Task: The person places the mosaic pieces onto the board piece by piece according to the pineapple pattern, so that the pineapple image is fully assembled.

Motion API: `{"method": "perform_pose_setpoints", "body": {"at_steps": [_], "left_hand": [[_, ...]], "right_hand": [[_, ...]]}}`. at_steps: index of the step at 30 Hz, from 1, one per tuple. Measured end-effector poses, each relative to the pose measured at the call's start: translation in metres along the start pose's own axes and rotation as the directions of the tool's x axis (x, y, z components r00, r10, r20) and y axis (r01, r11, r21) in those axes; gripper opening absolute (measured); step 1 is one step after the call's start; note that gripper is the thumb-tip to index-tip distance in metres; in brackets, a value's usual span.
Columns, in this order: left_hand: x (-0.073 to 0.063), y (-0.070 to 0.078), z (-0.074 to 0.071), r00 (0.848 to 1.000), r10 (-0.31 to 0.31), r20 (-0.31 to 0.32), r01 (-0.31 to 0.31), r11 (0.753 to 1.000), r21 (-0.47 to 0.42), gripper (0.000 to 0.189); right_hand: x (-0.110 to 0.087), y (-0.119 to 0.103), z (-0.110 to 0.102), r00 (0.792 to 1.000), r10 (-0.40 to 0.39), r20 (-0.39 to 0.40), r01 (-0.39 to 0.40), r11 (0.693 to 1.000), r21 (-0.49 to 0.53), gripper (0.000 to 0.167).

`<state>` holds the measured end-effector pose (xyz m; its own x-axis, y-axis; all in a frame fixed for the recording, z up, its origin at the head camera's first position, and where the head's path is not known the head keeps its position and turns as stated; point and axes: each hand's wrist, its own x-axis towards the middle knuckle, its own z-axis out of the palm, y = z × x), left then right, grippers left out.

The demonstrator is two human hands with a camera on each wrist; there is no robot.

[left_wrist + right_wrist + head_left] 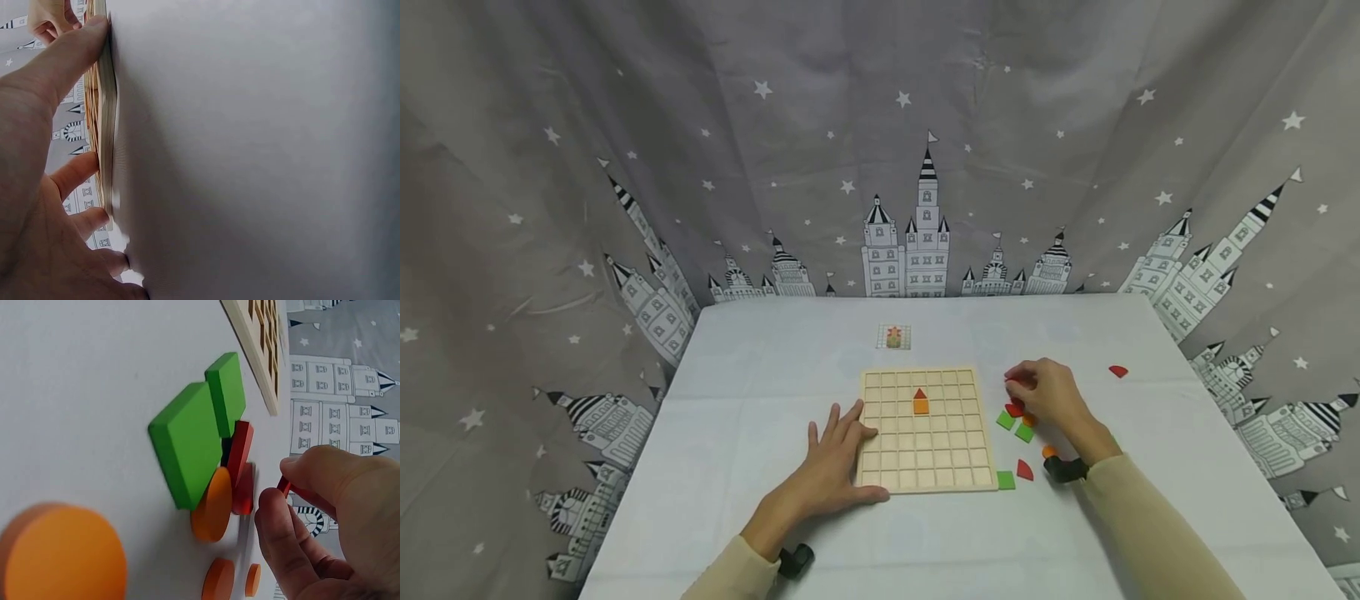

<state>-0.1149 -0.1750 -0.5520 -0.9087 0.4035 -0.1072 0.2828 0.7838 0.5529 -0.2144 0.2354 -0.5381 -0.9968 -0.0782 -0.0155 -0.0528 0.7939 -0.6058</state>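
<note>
A wooden grid board (927, 460) lies on the white table; one of its squares holds an orange square tile (921, 407) with a red triangle tile (920, 393) just above. My left hand (831, 462) rests at the board's left edge, fingers spread, thumb at the near corner. To the right of the board, my right hand (1051, 392) pinches a small red piece (284, 485) between thumb and fingers, over a loose pile. In that pile are green square tiles (187, 444), red pieces (239, 453) and orange discs (213, 506).
A small picture card (893, 337) with a gridded pattern lies beyond the board. A red quarter-circle (1117, 371) sits far right; another red quarter-circle (1025, 471) and a green square (1006, 480) lie by the board's near right corner. A grey castle-print curtain (820, 167) hangs behind the table.
</note>
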Motion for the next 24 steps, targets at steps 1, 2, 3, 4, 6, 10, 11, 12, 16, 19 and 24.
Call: {"method": "perform_pose_setpoints", "body": {"at_steps": [1,2,3,4,6,10,11,12,16,19,24], "left_hand": [[0.000,0.000,0.000,1.000,0.001,0.000,-0.001,1.000,-0.003,0.100],[0.000,0.000,0.001,1.000,0.002,0.000,-0.002,1.000,-0.003,0.101],[0.000,0.000,0.001,1.000,0.000,0.003,0.000,1.000,-0.003,0.101],[0.000,0.000,0.001,1.000,-0.002,0.003,0.002,1.000,-0.004,0.101],[0.000,0.000,0.002,1.000,-0.004,0.003,0.004,1.000,-0.002,0.101],[0.000,0.001,0.001,1.000,-0.004,-0.003,0.004,1.000,-0.004,0.100],[0.000,0.002,0.000,1.000,-0.003,-0.005,0.003,1.000,-0.004,0.099],[-0.001,0.002,0.000,1.000,-0.003,-0.007,0.003,1.000,-0.004,0.099],[-0.001,0.003,-0.002,1.000,0.003,-0.016,-0.003,1.000,-0.014,0.099],[-0.001,0.002,-0.002,1.000,0.005,-0.012,-0.005,1.000,-0.014,0.099],[0.001,0.002,-0.002,1.000,-0.003,0.007,0.003,1.000,0.003,0.100]], "right_hand": [[0.000,-0.001,0.000,1.000,-0.002,0.005,0.002,1.000,0.003,0.026],[-0.001,-0.002,0.000,1.000,-0.002,0.010,0.002,1.000,0.006,0.026],[-0.001,-0.003,0.001,1.000,-0.004,0.016,0.004,1.000,0.010,0.026],[-0.001,-0.004,0.001,1.000,-0.004,0.021,0.004,1.000,0.013,0.026],[-0.001,-0.005,0.001,1.000,-0.012,0.026,0.011,1.000,0.018,0.025],[-0.001,-0.007,0.003,0.999,-0.040,0.019,0.039,0.999,0.025,0.024],[-0.001,-0.007,0.003,0.999,-0.050,0.015,0.050,0.998,0.030,0.023],[-0.002,-0.008,0.004,0.998,-0.059,0.011,0.059,0.998,0.036,0.023],[-0.003,-0.011,0.005,0.998,-0.069,0.006,0.069,0.996,0.059,0.023],[-0.005,-0.013,0.006,0.997,-0.076,0.001,0.075,0.995,0.069,0.023],[-0.005,-0.016,0.010,0.988,-0.153,-0.022,0.154,0.986,0.065,0.018]]}}
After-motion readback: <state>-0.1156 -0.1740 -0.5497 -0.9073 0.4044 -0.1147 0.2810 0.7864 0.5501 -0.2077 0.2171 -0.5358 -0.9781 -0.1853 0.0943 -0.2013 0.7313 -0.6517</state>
